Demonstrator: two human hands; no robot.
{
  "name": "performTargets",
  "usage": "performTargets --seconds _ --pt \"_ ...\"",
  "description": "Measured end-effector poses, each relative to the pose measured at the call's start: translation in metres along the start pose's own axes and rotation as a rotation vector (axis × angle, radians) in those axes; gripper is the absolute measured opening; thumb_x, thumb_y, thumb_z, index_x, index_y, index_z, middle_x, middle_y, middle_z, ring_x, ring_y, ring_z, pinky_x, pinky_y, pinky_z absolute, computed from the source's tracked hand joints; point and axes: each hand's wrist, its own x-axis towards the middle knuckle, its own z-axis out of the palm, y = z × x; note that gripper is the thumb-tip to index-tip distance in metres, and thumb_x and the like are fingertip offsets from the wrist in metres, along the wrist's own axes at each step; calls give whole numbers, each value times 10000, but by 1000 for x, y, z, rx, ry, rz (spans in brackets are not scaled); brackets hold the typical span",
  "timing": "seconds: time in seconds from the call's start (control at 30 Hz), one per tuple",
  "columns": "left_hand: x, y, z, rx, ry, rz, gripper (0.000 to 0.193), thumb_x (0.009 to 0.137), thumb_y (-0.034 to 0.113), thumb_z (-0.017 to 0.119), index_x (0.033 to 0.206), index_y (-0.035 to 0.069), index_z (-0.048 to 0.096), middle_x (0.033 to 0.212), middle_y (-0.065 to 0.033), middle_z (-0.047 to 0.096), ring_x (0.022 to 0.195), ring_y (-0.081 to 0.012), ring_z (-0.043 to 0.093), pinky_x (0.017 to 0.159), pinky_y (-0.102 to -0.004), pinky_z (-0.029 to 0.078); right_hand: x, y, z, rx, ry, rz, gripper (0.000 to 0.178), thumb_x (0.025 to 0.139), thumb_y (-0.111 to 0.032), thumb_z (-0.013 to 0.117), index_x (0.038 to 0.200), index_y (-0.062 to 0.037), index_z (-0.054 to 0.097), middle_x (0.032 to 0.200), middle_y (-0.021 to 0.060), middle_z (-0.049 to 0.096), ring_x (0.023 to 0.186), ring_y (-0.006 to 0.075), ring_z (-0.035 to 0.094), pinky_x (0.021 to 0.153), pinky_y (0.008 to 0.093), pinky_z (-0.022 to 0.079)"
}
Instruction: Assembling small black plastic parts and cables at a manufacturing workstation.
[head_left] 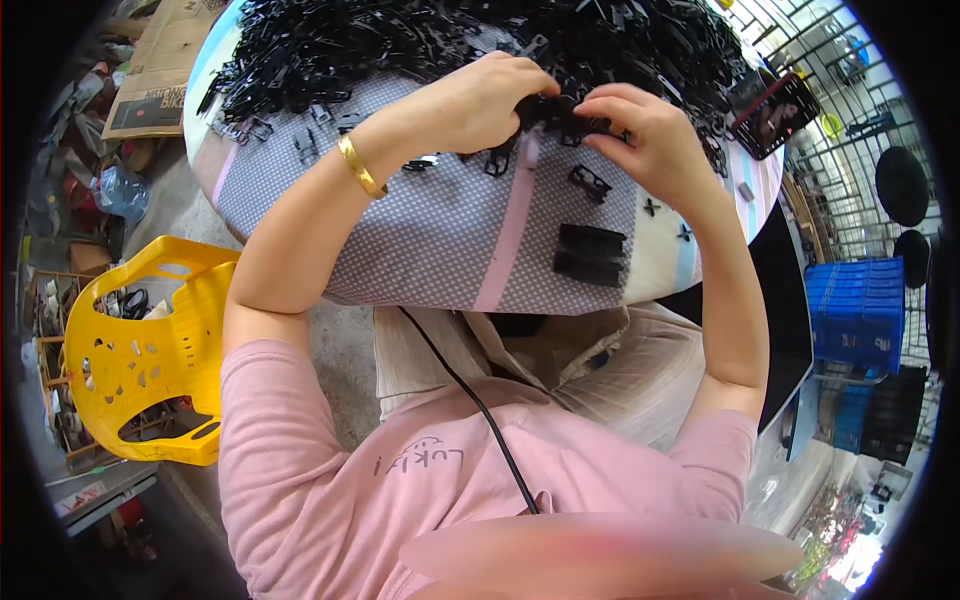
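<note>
Fingertips meet over a cloth-topped table (pixel 430 245) as a worker in a pink shirt handles a small black part (pixel 562 112) at the near edge of a heap (pixel 370 45) of similar pieces. L hand (pixel 490 105), gold bangle at the wrist, is pinched on it from one side; R hand (pixel 645 130) grips from the other, thumb and fingers bent in close — whether it's one piece or two joined, can't tell against the dark pile. The two-sided hold prob. steadies something so small. The heap sits on the far side, prob. to leave working room up front w/ stock within easy reach. Nearer the worker lie a loose clip (pixel 590 183), a black block (pixel 590 255) and two tiny crosses (pixel 652 207), apart from the pile, poss. so they don't get lost in it. A phone (pixel 775 115), lit screen, leans at the R edge, prob. angled for viewing.

Containers, all off the table: blue crates (pixel 856 305) stand at far R, contents not visible from here. At L, a cardboard box (pixel 150 90) — inside hidden — and a clear bottle (pixel 122 192), too indistinct to say what's in it, near a yellow chair (pixel 150 350).
</note>
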Motion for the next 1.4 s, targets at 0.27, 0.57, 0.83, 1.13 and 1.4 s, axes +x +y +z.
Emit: performTargets --seconds 0.27,0.57,0.83,1.13,1.4 --pt "-3 31 -17 294 281 -65 245 733 52 587 977 47 608 989 -126 600 948 -299 560 791 -367 470 -40 -31 -3 -5 151 109 164 712 -94 703 847 -20 646 784 75 623 688 169 596 589 260 467" --pt "-11 38 -2 281 -8 -192 248 778 198 629 917 9 549 861 -140 589 805 -319 595 688 -381 490 -49 -28 19 -158 70 97 107 677 -93 684 749 -45 620 816 54 595 734 240 544 634 336 459" --pt "3 37 -6 0 342 -142 321 797 134 626 1108 68 585 776 -111 578 664 -257 586 618 -329 486 -59 -33 -2 494 166 380 359 777 15 605 1125 -61 558 876 -4 536 701 25 448 641 159 398" --pt "-3 61 19 -535 97 -104 429 804 -21 516 1230 22 483 984 -73 600 761 -127 586 705 -246 475 -58 -38 2 760 431 140 173 787 102 570 945 33 570 1013 101 554 897 134 551 760 226 461" --pt "-2 63 13 -1353 -3 -428 378 822 79 615 1140 -90 502 979 -164 607 878 -204 633 810 -279 523 -54 -38 4 397 431 166 127 735 76 634 851 24 633 953 94 626 853 155 596 737 232 477"
